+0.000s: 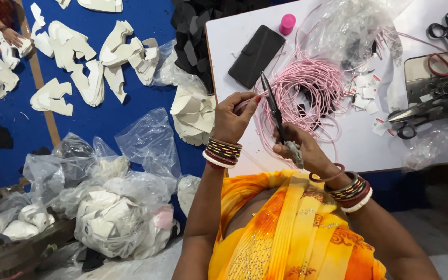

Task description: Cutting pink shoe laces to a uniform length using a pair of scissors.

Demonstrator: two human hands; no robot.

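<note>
Right hand [303, 148] was clenched on the scissors [276, 111], blades raised toward the strand. Left hand [233, 116] was pinched on a pink cord [311, 85] end (kept taut for the blades), its coil piled mid-table [348, 150], near the front edge.

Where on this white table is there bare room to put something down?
Bare table lies left of the black wallet, and along the near edge under the scissors. The middle is crowded with pink cord, both hands and cut tags.
</note>
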